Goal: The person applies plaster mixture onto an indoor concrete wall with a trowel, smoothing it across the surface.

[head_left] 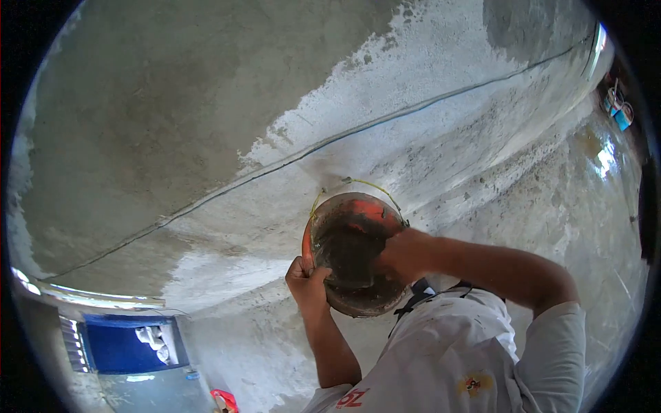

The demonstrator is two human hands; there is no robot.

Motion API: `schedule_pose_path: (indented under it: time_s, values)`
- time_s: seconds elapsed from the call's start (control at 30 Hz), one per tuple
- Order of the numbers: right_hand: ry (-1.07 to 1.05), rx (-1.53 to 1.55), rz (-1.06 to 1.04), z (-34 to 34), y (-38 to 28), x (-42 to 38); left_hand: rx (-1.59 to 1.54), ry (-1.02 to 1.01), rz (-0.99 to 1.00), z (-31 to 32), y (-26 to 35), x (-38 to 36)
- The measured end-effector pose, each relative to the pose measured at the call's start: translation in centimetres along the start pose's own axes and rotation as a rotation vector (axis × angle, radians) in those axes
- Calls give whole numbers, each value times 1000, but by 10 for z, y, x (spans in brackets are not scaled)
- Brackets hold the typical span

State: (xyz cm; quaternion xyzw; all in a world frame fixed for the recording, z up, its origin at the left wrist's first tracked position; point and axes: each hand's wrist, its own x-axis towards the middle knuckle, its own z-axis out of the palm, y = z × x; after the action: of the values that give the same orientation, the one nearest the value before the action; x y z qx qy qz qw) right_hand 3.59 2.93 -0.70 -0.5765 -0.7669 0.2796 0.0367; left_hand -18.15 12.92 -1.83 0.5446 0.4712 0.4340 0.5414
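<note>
An orange bucket (354, 206), smeared inside with dark wet mortar, is held tilted in front of my chest, and a yellow cord handle loops over its top. My left hand (306, 275) grips the bucket's left rim with closed fingers. My right hand (403, 251) lies on the right rim and reaches into the bucket, where its fingers are hidden. My white shirt (454, 351) fills the lower right.
A grey cement-plastered surface (172, 117) with rough white patches fills the view, and a thin taut line (289, 162) runs across it. A blue opening (124, 347) sits at the lower left. A small red object (226, 399) lies at the bottom edge. Blue items (618, 107) are at the far right.
</note>
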Motion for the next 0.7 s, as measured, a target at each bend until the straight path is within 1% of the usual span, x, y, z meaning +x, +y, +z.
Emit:
schedule_pose_path:
  time_s: [0.03, 0.07, 0.13, 0.17, 0.23, 0.4, 0.5, 0.57, 0.6, 0.67, 0.7]
  values:
    - [-57, -94, -24, -6, 3, -2, -14, 7, -12, -2, 0, -1]
    - [-52, -79, -22, -9, 10, -2, -1, -1, -16, -5, 0, 1]
    - [46, -41, 86, -6, 21, -5, 38, -17, -9, -14, -3, 0]
    - [132, -19, 131, 0, 24, -3, 46, -20, -15, -15, -4, -1]
    - [160, 25, 157, 2, 21, -2, 49, -25, 20, -16, -5, -2]
    - [244, 140, 251, 20, 5, 6, -6, -72, 12, -9, -5, -1]
    - [247, 187, 210, 15, -11, 1, 15, -77, 6, -5, -7, 0]
    - [233, 96, 111, 16, -15, 0, 38, -82, 15, -2, -7, 2]
    - [233, 100, 112, 17, -14, -1, 26, -80, 1, -2, -7, 3]
    - [123, 117, -11, 15, -5, -3, 13, -83, -11, -2, -6, 5]
    - [124, 118, -8, 14, -1, -4, 21, -86, 9, -2, -6, 7]
